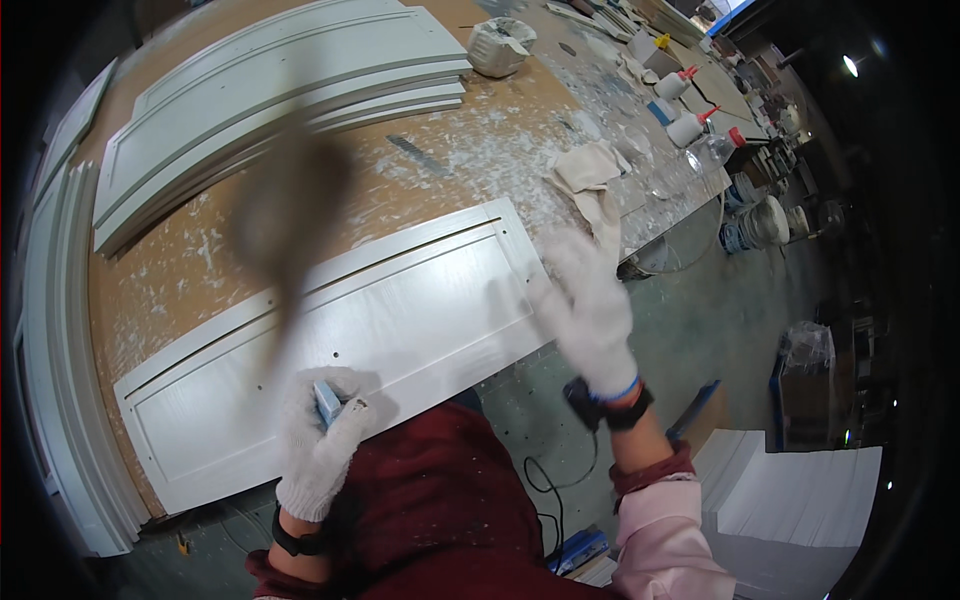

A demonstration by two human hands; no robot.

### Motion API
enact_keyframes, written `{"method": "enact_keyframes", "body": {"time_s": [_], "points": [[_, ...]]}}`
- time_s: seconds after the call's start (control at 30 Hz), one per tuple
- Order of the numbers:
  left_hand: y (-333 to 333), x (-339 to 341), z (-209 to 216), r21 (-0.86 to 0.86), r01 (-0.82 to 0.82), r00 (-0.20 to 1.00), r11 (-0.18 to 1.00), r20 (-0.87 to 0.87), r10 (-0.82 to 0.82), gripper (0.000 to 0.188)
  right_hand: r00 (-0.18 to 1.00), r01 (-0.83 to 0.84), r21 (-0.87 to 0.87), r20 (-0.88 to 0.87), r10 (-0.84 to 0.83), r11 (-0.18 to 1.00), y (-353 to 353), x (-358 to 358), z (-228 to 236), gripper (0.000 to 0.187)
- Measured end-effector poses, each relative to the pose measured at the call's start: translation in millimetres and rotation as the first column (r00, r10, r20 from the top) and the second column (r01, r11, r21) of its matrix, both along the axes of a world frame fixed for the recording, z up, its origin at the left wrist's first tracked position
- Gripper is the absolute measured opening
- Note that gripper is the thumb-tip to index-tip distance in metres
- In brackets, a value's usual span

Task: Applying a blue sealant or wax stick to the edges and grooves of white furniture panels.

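Note:
A white framed panel [420, 318] with a few small dark holes lies slantwise on the workbench in front of me. My left hand [318, 440], in a white knit glove, is closed around a small light-blue block [327, 402], maybe a sanding block, over the panel's near edge. My right hand [590, 310], also gloved and slightly blurred, is at the panel's right end. Its fingers are stretched out and nothing shows in them; whether they touch the panel I cannot tell. A blurred brown smear crosses the view and hides part of the panel.
On the paint-spotted bench [450, 150] are stacked white panels [300, 60], a wrapped roll [500, 47], a beige cloth [590, 180] and red-tipped glue bottles [688, 128]. More panels [75, 350] stand at the left. Buckets [765, 222] and white sheets [790, 490] are at the right.

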State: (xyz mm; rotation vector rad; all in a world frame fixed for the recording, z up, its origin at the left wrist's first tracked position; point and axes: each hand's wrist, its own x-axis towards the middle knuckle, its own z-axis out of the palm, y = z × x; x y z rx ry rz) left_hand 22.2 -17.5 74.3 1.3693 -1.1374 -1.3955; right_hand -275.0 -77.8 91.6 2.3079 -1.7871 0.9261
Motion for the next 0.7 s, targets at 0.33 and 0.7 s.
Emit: {"method": "enact_keyframes", "body": {"time_s": [0.33, 0.7], "points": [[10.2, -1.6, -13.7, -0.523, 0.328, 0.722, 0.787, 0.676, 0.148, 0.039, 0.953, 0.279, 0.302, -0.206, -0.224, 0.912, -94.2, -98.9, -43.7, 0.039], [12.9, -11.2, -25.7, -0.474, 0.476, 0.587, 0.741, 0.798, 0.134, 0.045, 0.924, -0.022, 0.565, 0.327, -0.2, 0.825, -72.9, -32.6, -5.4, 0.03]]}}
